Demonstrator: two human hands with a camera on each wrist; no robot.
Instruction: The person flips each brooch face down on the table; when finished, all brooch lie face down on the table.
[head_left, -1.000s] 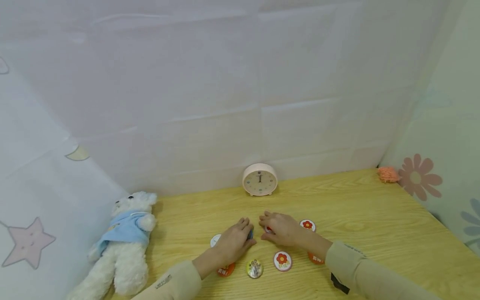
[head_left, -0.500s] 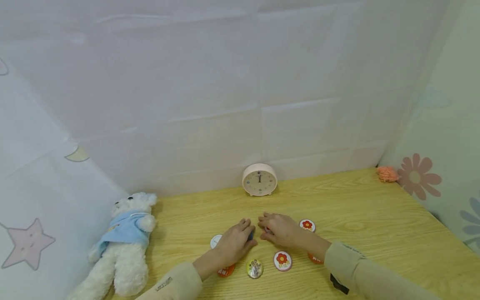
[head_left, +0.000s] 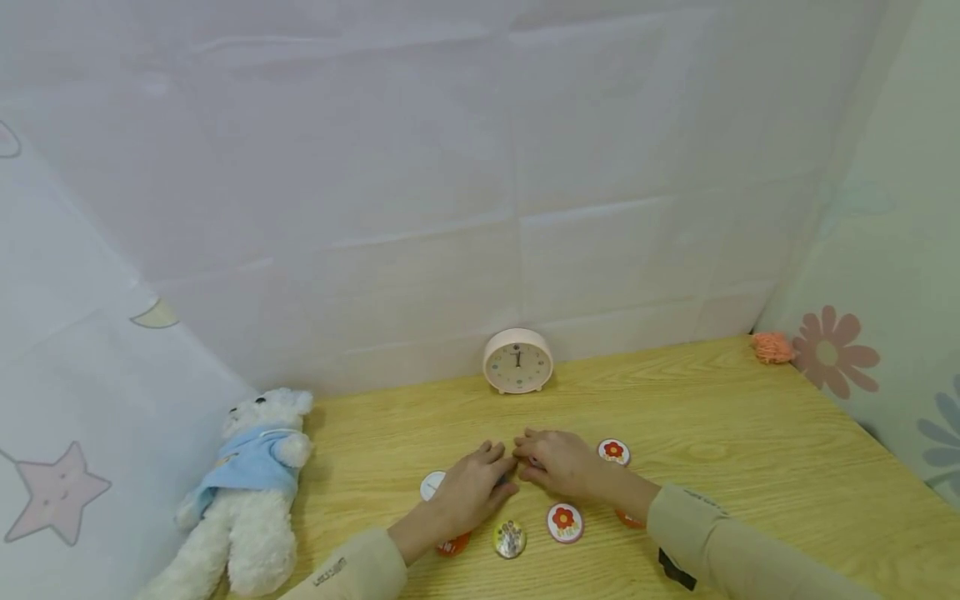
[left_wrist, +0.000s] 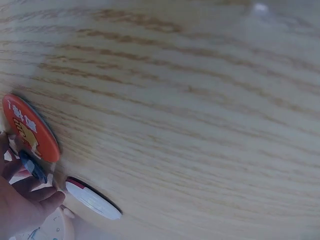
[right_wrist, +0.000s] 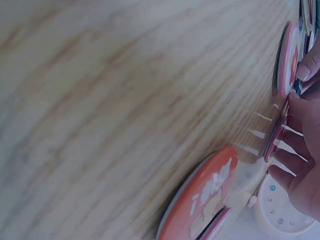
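Wooden tabletop (head_left: 375,425), dark blue badge (left_wrist: 32,167), left grip (head_left: 471,490)

Soft, even light fills the slightly dim head view, while both wrist views look hazy and bluish, with a small glare spot on the wooden tabletop (left_wrist: 200,130) in the left.

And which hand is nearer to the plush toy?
Left. The left hand is to the right of the plush toy, not touching it; the right hand is farther right, beyond the left.
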